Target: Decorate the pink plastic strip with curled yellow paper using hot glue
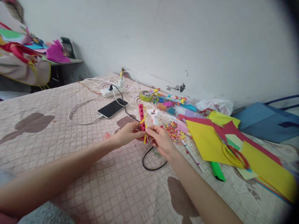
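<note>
My left hand pinches a narrow red paper strip with dark dots, held upright above the quilted cover. A thin yellow paper strip curves along the red one. The fingertips of my right hand are closed on the yellow strip near its lower part, beside the left thumb. Right behind my hands lies a white glue gun. A black cord loops on the cover below my right hand.
A phone charges by a power strip. Paper scraps, a marker, yellow sheets, scissors and a green cutter lie to the right. Tape and a blue bag sit near the wall.
</note>
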Demonstrator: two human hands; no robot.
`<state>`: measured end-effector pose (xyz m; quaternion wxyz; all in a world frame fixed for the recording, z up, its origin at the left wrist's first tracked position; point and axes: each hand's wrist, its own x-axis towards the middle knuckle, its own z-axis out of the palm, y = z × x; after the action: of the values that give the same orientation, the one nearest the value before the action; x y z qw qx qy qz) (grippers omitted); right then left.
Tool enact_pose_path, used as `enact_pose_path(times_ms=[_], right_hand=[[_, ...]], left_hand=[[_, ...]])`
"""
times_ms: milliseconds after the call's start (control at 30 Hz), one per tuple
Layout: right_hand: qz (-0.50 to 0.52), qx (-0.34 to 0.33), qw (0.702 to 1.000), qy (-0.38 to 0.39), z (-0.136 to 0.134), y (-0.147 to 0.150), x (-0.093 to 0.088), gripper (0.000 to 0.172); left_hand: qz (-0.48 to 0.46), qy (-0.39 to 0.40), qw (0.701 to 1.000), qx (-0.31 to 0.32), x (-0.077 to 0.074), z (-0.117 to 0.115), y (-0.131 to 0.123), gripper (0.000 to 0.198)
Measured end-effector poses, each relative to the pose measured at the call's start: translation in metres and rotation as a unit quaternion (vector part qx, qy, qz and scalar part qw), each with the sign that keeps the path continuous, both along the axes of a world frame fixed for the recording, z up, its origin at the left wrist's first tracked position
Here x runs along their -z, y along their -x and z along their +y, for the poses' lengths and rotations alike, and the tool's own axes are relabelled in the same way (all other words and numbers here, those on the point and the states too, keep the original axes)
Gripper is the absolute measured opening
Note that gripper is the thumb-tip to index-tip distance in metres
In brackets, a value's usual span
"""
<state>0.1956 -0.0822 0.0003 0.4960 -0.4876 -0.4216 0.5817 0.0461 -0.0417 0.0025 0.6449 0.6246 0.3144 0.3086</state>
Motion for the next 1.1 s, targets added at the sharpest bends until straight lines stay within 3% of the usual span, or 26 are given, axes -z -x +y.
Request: enact_pose_path(times_ms=[233, 533, 867, 1100], right_hand=[[0.058, 0.015, 0.998, 0.015, 0.001, 0.000, -0.002, 0.027], [0.058, 0.044, 0.997, 0.013, 0.003, 0.000, 0.003, 0.029], [0.043, 0.064, 0.997, 0.000, 0.004, 0.000, 0.012, 0.028], [0.043, 0.076, 0.996, 0.002, 0.005, 0.001, 0.013, 0.029]], left_hand=[[-0.033, 0.067, 0.997, 0.022, 0.005, 0.003, 0.002, 0.025], [-0.046, 0.120, 0.992, 0.015, 0.003, 0.002, 0.001, 0.023], [-0.036, 0.100, 0.994, 0.032, 0.003, 0.003, 0.002, 0.032], [-0.035, 0.060, 0.997, 0.038, 0.012, 0.005, 0.003, 0.047]])
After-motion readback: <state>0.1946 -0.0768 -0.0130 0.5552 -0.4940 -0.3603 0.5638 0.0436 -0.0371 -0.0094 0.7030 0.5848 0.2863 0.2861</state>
